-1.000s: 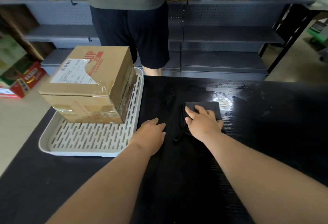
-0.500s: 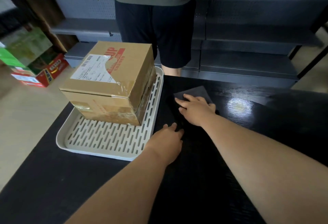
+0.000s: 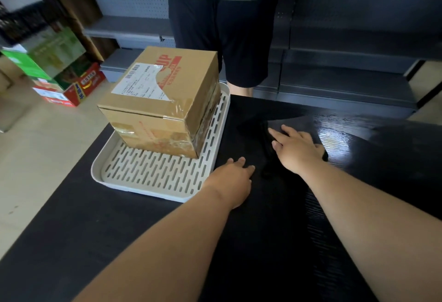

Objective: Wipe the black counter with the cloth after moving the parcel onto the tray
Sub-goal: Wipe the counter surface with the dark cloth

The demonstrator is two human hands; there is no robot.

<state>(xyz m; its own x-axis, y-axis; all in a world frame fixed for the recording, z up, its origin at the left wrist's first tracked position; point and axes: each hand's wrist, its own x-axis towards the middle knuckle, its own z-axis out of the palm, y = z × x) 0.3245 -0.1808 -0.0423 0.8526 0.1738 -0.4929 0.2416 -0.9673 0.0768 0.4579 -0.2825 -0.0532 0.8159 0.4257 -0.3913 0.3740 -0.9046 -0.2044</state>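
Hands are laid flat, apart: right hand (image 3: 295, 151) on the cloth (image 3: 296, 123), left hand (image 3: 233, 177) on the bench (image 3: 263, 230) beside the tray (image 3: 148, 172) holding the parcel (image 3: 162, 100).

Parcel (image 3: 165, 100) on tray (image 3: 153, 177) blocks counter's (image 3: 275, 230) left; right side open

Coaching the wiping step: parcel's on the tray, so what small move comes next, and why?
Probably slide the right hand, pressed flat on the cloth, rightward across the black counter: the parcel already sits on the tray, so only wiping remains.
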